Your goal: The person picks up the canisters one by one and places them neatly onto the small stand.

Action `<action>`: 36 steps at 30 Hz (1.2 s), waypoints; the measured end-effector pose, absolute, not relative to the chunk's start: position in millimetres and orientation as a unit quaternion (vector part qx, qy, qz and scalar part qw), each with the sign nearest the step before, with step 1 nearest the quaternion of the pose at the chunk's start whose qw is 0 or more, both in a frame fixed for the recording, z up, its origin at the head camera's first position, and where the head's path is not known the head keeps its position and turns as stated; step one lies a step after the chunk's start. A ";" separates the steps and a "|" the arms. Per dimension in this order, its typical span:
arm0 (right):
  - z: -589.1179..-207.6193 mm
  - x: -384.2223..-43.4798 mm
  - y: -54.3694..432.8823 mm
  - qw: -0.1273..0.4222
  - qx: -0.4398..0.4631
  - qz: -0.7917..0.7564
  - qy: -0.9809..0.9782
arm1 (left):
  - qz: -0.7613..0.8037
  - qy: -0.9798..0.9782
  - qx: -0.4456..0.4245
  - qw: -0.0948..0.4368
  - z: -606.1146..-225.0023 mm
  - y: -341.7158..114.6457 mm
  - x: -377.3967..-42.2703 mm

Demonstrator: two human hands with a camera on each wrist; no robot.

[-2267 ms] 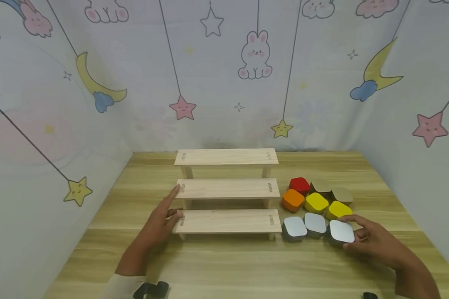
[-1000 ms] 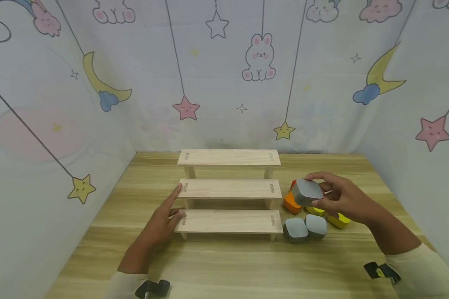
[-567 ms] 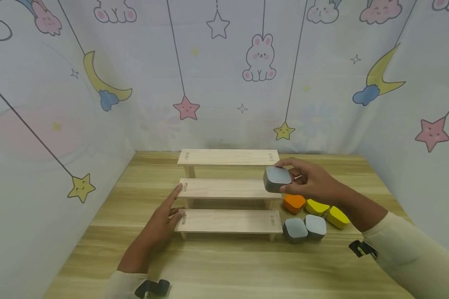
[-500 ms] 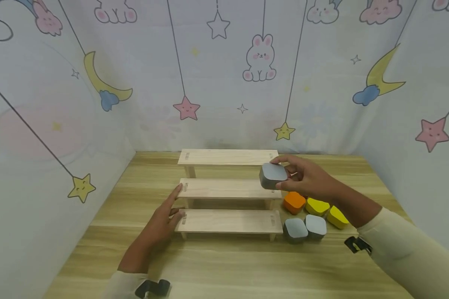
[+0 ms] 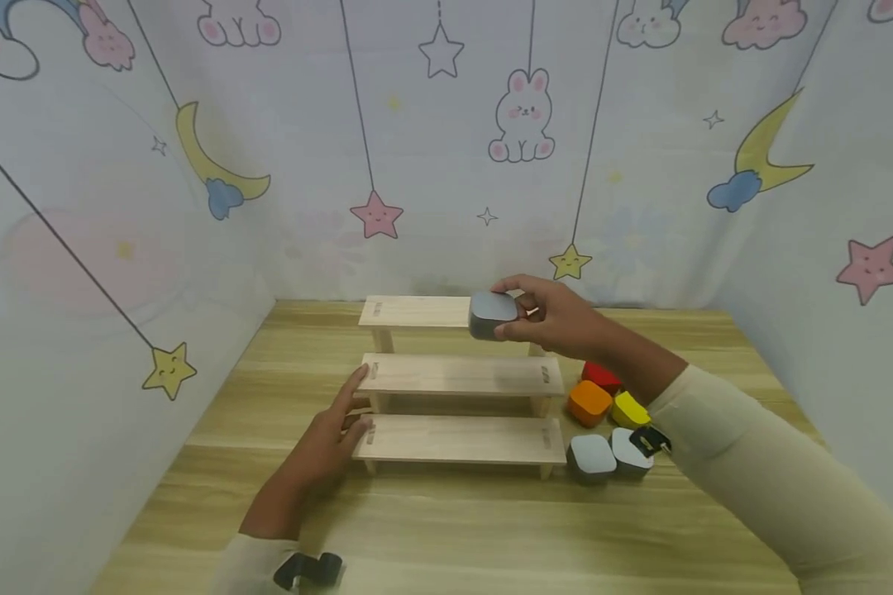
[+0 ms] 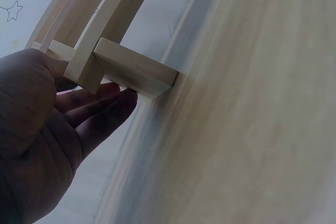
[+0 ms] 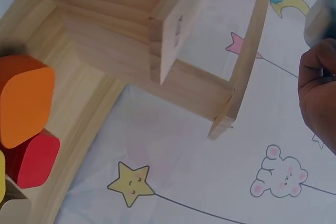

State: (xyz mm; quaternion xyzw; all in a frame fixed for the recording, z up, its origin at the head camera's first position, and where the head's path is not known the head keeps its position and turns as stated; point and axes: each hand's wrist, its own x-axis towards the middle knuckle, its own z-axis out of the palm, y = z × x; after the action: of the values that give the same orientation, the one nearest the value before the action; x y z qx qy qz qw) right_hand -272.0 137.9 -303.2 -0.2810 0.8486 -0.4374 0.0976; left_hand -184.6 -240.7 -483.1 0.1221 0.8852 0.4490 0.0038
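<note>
A three-tier wooden stand (image 5: 454, 374) is on the table, its flat shelves rising toward the back. My left hand (image 5: 318, 446) holds its left end, with the index fingertip at the middle shelf and the thumb at the lowest. In the left wrist view, fingers (image 6: 105, 116) lie against a leg (image 6: 137, 69) beneath the shelf end. Between thumb and fingers, my right hand (image 5: 558, 314) grips a grey block (image 5: 493, 307) with rounded corners. This block overlaps the top shelf in the head view; in the right wrist view it is partly cut off at the edge.
Right of the stand are two more grey blocks (image 5: 592, 454), an orange block (image 5: 589, 402), a red block (image 5: 601, 377) and a yellow block (image 5: 628, 410). My right sleeve (image 5: 744, 463) hides part of this group. A printed fabric backdrop (image 5: 446, 165) surrounds the wood-grain table (image 5: 432, 529).
My right hand has taken the grey block from the right-hand group, raised it and carried it left and back to the top shelf's height. The left hand stays at the stand.
</note>
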 end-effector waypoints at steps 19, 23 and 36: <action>-287.2 -324.3 70.5 0.094 -0.309 -0.404 0.856 | 0.444 0.886 0.135 0.006 -480.2 -243.5 -187.6; -286.1 -328.9 57.3 0.108 -0.306 -0.402 0.856 | 0.447 0.884 0.135 0.005 -479.0 -244.3 -188.0; -294.6 -328.6 17.0 0.108 -0.322 -0.342 0.876 | 0.453 0.883 0.124 0.009 -483.3 -243.3 -186.0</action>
State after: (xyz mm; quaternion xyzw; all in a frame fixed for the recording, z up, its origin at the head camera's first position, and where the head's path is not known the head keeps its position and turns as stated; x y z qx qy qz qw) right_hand -328.6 17.0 -294.6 -0.3216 0.8764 -0.3417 0.1082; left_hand -186.0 -243.3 -483.3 0.1236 0.8827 0.4533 0.0095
